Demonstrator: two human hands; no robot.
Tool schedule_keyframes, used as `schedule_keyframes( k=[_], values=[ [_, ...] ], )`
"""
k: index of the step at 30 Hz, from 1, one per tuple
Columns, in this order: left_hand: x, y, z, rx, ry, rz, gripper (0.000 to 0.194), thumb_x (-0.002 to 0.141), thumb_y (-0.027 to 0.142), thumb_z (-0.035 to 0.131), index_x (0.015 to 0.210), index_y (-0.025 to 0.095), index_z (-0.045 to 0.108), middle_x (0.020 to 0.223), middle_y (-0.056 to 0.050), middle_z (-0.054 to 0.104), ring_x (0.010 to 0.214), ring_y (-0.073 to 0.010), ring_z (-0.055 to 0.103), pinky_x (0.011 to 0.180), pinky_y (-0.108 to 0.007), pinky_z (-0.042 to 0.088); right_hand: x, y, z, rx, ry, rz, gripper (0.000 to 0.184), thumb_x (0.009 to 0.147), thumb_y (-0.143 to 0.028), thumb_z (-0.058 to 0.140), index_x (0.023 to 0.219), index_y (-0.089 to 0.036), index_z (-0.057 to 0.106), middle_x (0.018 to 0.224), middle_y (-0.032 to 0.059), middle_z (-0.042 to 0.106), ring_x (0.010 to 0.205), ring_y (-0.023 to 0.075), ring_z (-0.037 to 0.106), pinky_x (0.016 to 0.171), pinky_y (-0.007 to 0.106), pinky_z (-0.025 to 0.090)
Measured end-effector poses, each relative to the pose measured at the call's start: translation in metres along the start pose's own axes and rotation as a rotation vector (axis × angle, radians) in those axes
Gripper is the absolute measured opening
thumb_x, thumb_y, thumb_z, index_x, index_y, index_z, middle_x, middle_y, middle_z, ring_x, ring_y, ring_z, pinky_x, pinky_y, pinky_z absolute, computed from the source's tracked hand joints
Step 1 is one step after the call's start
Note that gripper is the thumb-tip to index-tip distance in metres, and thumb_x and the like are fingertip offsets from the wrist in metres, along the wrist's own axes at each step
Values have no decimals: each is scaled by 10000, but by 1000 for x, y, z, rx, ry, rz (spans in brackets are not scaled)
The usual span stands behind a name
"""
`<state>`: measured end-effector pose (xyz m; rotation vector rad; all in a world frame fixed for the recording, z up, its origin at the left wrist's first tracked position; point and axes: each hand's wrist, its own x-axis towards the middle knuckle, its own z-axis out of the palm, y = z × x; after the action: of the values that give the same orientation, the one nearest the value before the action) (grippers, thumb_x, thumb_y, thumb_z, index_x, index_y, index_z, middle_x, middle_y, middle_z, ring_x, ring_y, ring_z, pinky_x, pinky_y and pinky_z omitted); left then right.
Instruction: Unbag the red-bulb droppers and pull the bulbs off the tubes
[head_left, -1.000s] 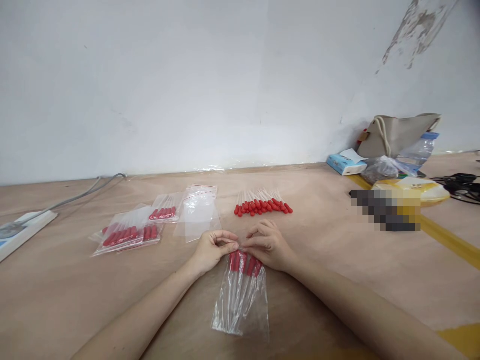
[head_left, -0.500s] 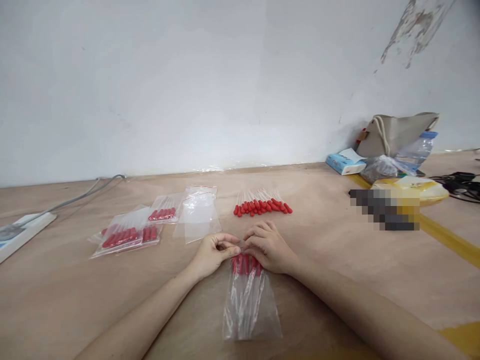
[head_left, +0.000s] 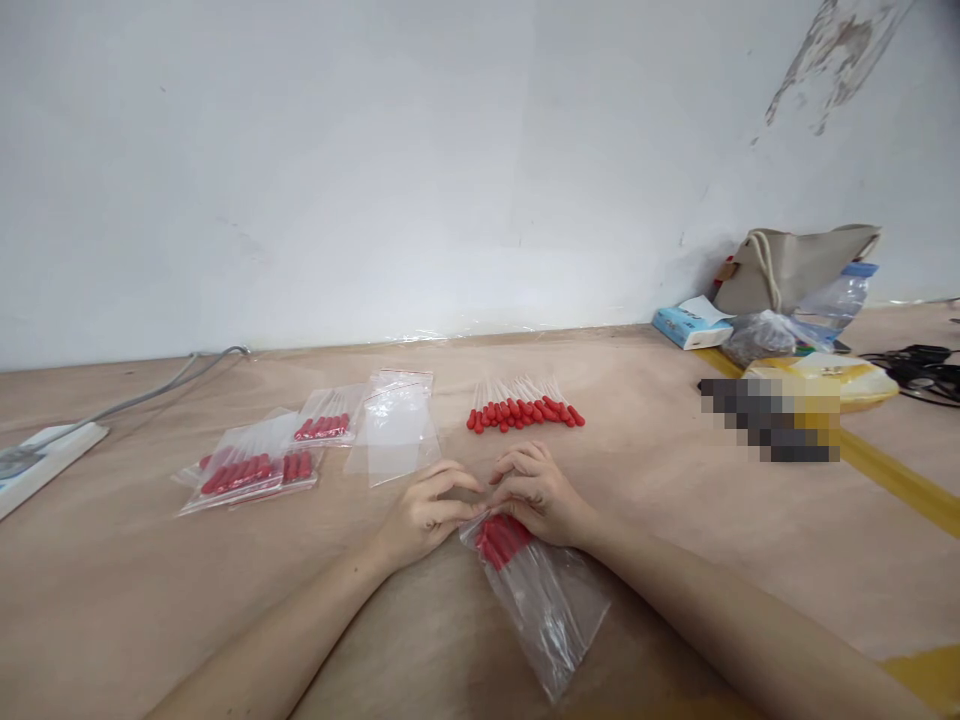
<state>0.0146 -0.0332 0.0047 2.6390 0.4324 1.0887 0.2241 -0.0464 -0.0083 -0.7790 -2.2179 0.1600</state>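
A clear plastic bag (head_left: pixel 547 610) hangs toward me from my fingers, slanting down to the right. Inside it lie several white sticks with red tips (head_left: pixel 502 540), the tips up by the bag's top edge. My left hand (head_left: pixel 431 515) pinches the upper left corner of the bag between thumb and forefinger. Closed on the same top edge, a little to the right, is my right hand (head_left: pixel 540 500), whose fingers cover part of it. Just beyond the hands, a row of loose red-tipped sticks (head_left: pixel 525 412) lies on the table.
Filled bags of red-tipped sticks (head_left: pixel 240 475) lie at left, beside flat unfilled bags (head_left: pixel 397 430). A power strip (head_left: pixel 52 465) sits at far left. On the right are a tissue pack (head_left: pixel 690 326), a beige bag (head_left: pixel 802 265) and a yellow-white package (head_left: pixel 825 378).
The bag's lower end has swung to the right, so the bag now slants instead of hanging straight. My left hand has shifted slightly; both hands stay at the top edge.
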Motion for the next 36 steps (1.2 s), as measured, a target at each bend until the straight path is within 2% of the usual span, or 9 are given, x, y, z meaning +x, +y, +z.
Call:
schedule_keyframes(
  k=[9, 15, 20, 24, 28, 30, 32, 34, 36],
  values=[
    [-4, -3, -1, 33, -239, -31, 296, 886, 194, 352, 962, 215, 638, 914, -60, 661, 967, -182, 530, 882, -329, 393, 4, -10, 0, -9, -113, -44, 129, 834, -156, 455, 776, -199, 562, 863, 20, 607, 869, 144, 482, 835, 332, 330],
    [-6, -5, -2, 10, -277, -41, 325, 892, 184, 310, 939, 191, 631, 909, -79, 653, 965, -179, 533, 878, -328, 400, 3, -11, -1, 26, -144, -49, 101, 816, -125, 450, 775, -189, 516, 881, 28, 588, 871, 140, 477, 826, 318, 346],
    [-6, -3, -7, -2, -247, -109, 267, 878, 201, 356, 898, 170, 620, 905, -96, 640, 930, -177, 543, 852, -322, 419, 5, -8, -13, 141, -163, 12, 93, 805, -111, 447, 803, -189, 498, 867, 32, 574, 852, 143, 488, 791, 307, 380],
    [-2, 3, -6, -10, -199, -132, 183, 831, 193, 420, 801, 166, 598, 842, -95, 633, 850, -170, 545, 784, -306, 440, 6, -5, -16, 125, -107, 90, 35, 799, -172, 510, 827, -191, 515, 952, 46, 559, 910, 156, 483, 825, 324, 377],
    [-2, 4, -5, 8, -169, -155, 171, 802, 200, 433, 702, 180, 571, 749, -81, 628, 780, -164, 548, 738, -299, 444, 7, -6, -20, 118, -70, 233, 141, 791, -294, 558, 869, -183, 516, 844, 28, 559, 804, 135, 503, 721, 271, 394],
    [-4, 2, -4, 38, -124, -172, 162, 789, 191, 443, 674, 183, 557, 744, -73, 628, 776, -161, 548, 753, -304, 438, 8, -10, -24, 90, -147, 281, 260, 744, -423, 596, 787, -183, 505, 722, -7, 542, 667, 114, 484, 634, 251, 367],
    [-5, 1, -1, 81, -52, -219, 162, 778, 177, 453, 641, 183, 538, 754, -66, 626, 765, -157, 545, 758, -306, 430, 7, -16, -30, 35, -258, 277, 400, 633, -540, 649, 726, -188, 482, 642, -41, 518, 586, 97, 452, 614, 256, 335],
    [-6, 2, 1, 117, 17, -281, 169, 769, 167, 463, 609, 179, 518, 760, -61, 619, 742, -151, 540, 742, -299, 427, 3, -23, -35, -36, -323, 252, 462, 542, -556, 691, 737, -194, 481, 646, -49, 529, 587, 100, 459, 637, 271, 322],
    [-5, 5, 2, 114, 49, -336, 178, 762, 166, 470, 587, 174, 506, 775, -61, 613, 727, -145, 541, 709, -279, 429, -3, -26, -38, -108, -334, 262, 416, 554, -489, 699, 774, -199, 498, 702, -31, 559, 640, 120, 491, 662, 282, 325]
  ],
)
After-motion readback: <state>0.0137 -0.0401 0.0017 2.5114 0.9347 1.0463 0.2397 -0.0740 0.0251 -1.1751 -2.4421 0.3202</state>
